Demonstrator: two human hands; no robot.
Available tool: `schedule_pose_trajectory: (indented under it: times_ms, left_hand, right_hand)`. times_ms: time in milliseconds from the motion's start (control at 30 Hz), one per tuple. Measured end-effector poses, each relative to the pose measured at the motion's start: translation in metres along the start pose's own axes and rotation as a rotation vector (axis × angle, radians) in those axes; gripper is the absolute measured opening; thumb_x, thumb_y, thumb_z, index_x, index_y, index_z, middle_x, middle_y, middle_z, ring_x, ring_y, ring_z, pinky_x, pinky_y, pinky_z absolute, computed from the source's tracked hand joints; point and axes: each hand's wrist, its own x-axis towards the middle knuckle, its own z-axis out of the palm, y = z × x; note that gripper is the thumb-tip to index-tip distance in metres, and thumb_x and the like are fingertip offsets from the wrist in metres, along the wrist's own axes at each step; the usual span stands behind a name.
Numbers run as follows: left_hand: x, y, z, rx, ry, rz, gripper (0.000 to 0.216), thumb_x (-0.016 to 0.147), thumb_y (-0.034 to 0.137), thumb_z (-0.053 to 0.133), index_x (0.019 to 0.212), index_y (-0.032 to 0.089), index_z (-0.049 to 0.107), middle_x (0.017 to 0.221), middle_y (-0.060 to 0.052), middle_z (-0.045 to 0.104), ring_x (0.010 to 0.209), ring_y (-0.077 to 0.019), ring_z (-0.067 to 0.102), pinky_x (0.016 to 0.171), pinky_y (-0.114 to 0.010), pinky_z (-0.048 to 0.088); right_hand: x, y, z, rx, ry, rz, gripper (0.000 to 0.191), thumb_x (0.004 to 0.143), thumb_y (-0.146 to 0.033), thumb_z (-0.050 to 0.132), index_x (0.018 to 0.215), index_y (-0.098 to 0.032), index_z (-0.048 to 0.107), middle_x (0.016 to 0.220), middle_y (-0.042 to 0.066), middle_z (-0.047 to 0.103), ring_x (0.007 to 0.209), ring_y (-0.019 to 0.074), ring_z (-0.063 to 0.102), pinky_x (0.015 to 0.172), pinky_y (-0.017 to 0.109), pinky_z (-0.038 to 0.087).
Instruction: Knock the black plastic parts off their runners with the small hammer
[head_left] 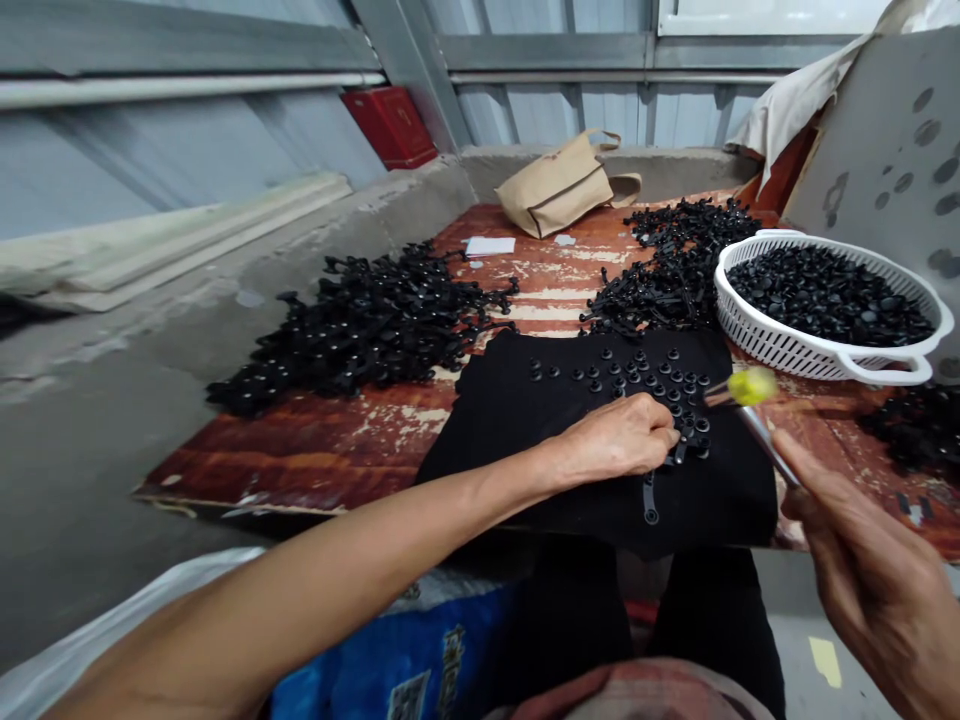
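Observation:
My right hand is wrapped round the metal handle of a hammer. The hammer's yellow-tipped head is blurred and hangs above the right part of a black cloth. My left hand is closed, its fingertips pinching a small black part down on the cloth; the fingers hide most of it. Several small round black pieces stand on the cloth beyond and beside that hand. A black strip with a round end lies just on the near side of my left hand.
A heap of black parts covers the left of the worn table. Another heap lies at the back right, beside a white basket full of black round pieces. A tan bag and white paper are at the back.

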Motion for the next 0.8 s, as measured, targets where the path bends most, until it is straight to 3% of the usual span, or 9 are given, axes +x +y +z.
schedule_pose_trajectory:
  times_ms: [67, 167, 300, 367, 467, 567, 633, 700, 800]
  left_hand:
    - [0.000, 0.000, 0.000, 0.009, 0.001, 0.007, 0.023, 0.079, 0.027, 0.044, 0.058, 0.018, 0.047, 0.050, 0.003, 0.043, 0.047, -0.0093, 0.038, 0.047, -0.023, 0.023]
    - [-0.001, 0.001, 0.001, 0.023, 0.005, -0.004, 0.024, 0.079, 0.028, 0.043, 0.058, 0.018, 0.046, 0.052, 0.003, 0.043, 0.049, -0.0099, 0.039, 0.048, -0.023, 0.024]
    - [-0.001, 0.001, 0.002, 0.036, 0.012, -0.004, 0.025, 0.081, 0.028, 0.041, 0.058, 0.018, 0.043, 0.052, 0.003, 0.040, 0.048, -0.0096, 0.036, 0.049, -0.023, 0.023]
    - [-0.001, 0.000, 0.003, 0.046, 0.021, -0.002, 0.025, 0.081, 0.028, 0.041, 0.058, 0.018, 0.043, 0.052, 0.003, 0.039, 0.048, -0.0096, 0.035, 0.050, -0.023, 0.024]
    - [-0.006, 0.000, 0.004, 0.079, 0.024, 0.043, 0.025, 0.083, 0.028, 0.040, 0.062, 0.018, 0.048, 0.055, 0.003, 0.042, 0.051, -0.0103, 0.038, 0.052, -0.023, 0.025]
    - [-0.019, 0.005, 0.007, 0.127, -0.023, 0.204, 0.023, 0.087, 0.028, 0.038, 0.074, 0.019, 0.055, 0.061, 0.002, 0.051, 0.056, -0.0109, 0.046, 0.055, -0.022, 0.029]
    - [-0.029, 0.010, 0.010, 0.148, -0.076, 0.314, 0.020, 0.088, 0.028, 0.040, 0.083, 0.020, 0.057, 0.065, 0.002, 0.055, 0.057, -0.0112, 0.049, 0.057, -0.022, 0.031]
    - [-0.037, 0.013, 0.014, 0.177, -0.107, 0.381, 0.016, 0.087, 0.025, 0.042, 0.090, 0.021, 0.058, 0.065, 0.002, 0.056, 0.057, -0.0116, 0.049, 0.057, -0.022, 0.033]
    - [-0.044, 0.013, 0.019, 0.168, -0.085, 0.393, 0.014, 0.084, 0.022, 0.048, 0.094, 0.021, 0.058, 0.064, 0.003, 0.055, 0.057, -0.0118, 0.050, 0.058, -0.022, 0.035]
  right_hand:
    - [0.000, 0.000, 0.000, -0.024, 0.019, -0.013, 0.067, 0.090, -0.007, 0.044, 0.151, -0.029, 0.027, 0.142, 0.009, 0.050, 0.120, 0.0276, 0.056, 0.099, 0.041, 0.047]
    - [-0.002, -0.001, -0.001, -0.067, -0.101, -0.015, 0.067, 0.090, -0.006, 0.041, 0.151, -0.031, 0.026, 0.133, 0.010, 0.058, 0.108, 0.0279, 0.064, 0.086, 0.041, 0.055]
    - [-0.005, 0.002, 0.000, -0.025, -0.020, -0.010, 0.068, 0.090, -0.007, 0.044, 0.151, -0.032, 0.026, 0.133, 0.010, 0.059, 0.101, 0.0256, 0.068, 0.077, 0.035, 0.057]
    - [-0.005, 0.003, 0.000, -0.028, -0.066, 0.015, 0.065, 0.091, -0.007, 0.042, 0.149, -0.032, 0.029, 0.129, 0.009, 0.062, 0.095, 0.0228, 0.070, 0.075, 0.033, 0.057]
    - [-0.001, 0.000, -0.001, 0.099, -0.036, 0.092, 0.053, 0.094, -0.014, 0.044, 0.145, -0.028, 0.038, 0.135, 0.008, 0.058, 0.115, 0.0225, 0.060, 0.093, 0.037, 0.049]
    - [0.007, -0.007, 0.000, 0.353, -0.006, 0.341, 0.043, 0.090, -0.032, 0.057, 0.132, -0.023, 0.053, 0.130, 0.009, 0.059, 0.119, 0.0262, 0.054, 0.102, 0.042, 0.039]
    - [0.012, -0.012, 0.003, 0.525, -0.113, 0.468, 0.036, 0.085, -0.041, 0.062, 0.116, -0.022, 0.061, 0.108, 0.007, 0.066, 0.099, 0.0238, 0.061, 0.089, 0.037, 0.047]
    - [0.014, -0.017, 0.007, 0.643, -0.223, 0.500, 0.028, 0.084, -0.044, 0.062, 0.100, -0.022, 0.064, 0.085, 0.003, 0.065, 0.075, 0.0182, 0.060, 0.069, 0.030, 0.050]
    - [0.013, -0.023, 0.011, 0.761, -0.320, 0.536, 0.028, 0.084, -0.049, 0.060, 0.085, -0.021, 0.061, 0.061, -0.004, 0.052, 0.046, 0.0100, 0.044, 0.043, 0.023, 0.038]
